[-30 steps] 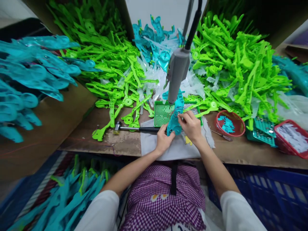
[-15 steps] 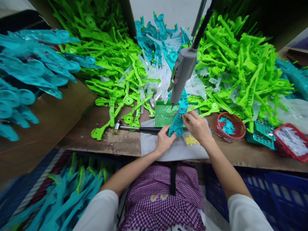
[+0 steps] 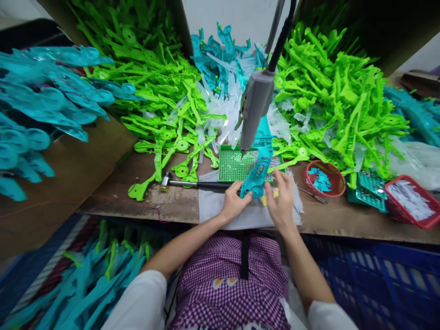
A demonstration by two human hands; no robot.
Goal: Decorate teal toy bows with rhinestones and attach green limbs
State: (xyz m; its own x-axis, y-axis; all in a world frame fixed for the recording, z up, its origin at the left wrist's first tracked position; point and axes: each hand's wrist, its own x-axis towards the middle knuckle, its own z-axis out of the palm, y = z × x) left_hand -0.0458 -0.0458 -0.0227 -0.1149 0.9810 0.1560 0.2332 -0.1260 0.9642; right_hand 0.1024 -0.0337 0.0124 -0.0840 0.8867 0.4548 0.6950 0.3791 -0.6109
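At the near edge of the tabletop point(image 3: 161, 204), on a white cloth point(image 3: 216, 207), the left hand point(image 3: 233, 206) closes around the lower end of a teal plastic part point(image 3: 257, 176). The part stands tilted, its upper end leaning up and away over a green screw tray point(image 3: 233, 166). The right hand point(image 3: 282, 201) lies just beside the part on its right, fingers loosely spread over the cloth – nothing shows in its grip. It is close to the part, though I cannot tell whether it touches.

A grey powered screwdriver point(image 3: 255, 107) hangs from above on a dark cable, its tip low over the tray and just left of the part's upper end. A hammer point(image 3: 192, 184) lies flat on the tabletop left of the hands, its head pointing left and its handle reaching the cloth.

Heaps of bright green plastic parts point(image 3: 161, 101) fill the back of the tabletop on both sides of the screwdriver, with clear pieces and more teal ones between them. To the right sit a round red basket point(image 3: 338, 181) holding teal bits and – farther right – a red tray point(image 3: 395, 208) of white pieces. Teal parts point(image 3: 41, 114) crowd the far left.
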